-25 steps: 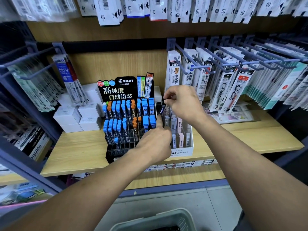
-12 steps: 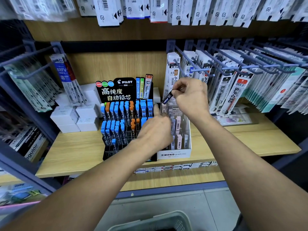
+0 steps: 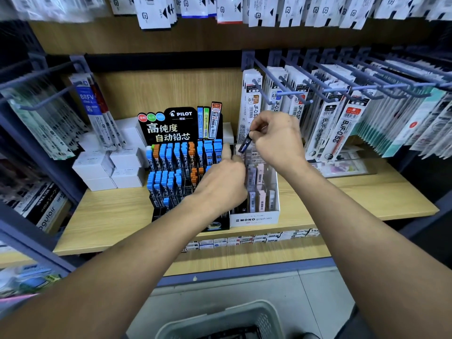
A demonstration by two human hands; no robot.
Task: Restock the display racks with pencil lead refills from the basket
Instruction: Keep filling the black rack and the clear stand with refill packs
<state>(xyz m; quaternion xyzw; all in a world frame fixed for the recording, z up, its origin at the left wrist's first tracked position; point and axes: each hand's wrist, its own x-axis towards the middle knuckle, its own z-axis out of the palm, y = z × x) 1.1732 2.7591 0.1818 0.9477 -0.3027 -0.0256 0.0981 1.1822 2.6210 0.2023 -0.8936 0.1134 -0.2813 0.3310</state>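
Note:
My right hand pinches a dark pencil lead refill case by its top, tilted, above the back of the white MONO display box. That box holds pale pink and grey refill cases in clear slots. My left hand reaches in at the seam between the MONO box and the black PILOT rack, thumb up, back of the hand toward me; its fingers are hidden. The PILOT rack carries rows of blue-capped and orange-capped refills. The grey basket sits on the floor below me.
Both racks stand on a wooden shelf. White boxes are stacked left of the PILOT rack. Pen refill packs hang on metal hooks to the right, left and above. Small boxes line the shelf below.
My right hand lifted the dark refill case up from the MONO box slots and tilted it. My left hand slid farther back along the racks.

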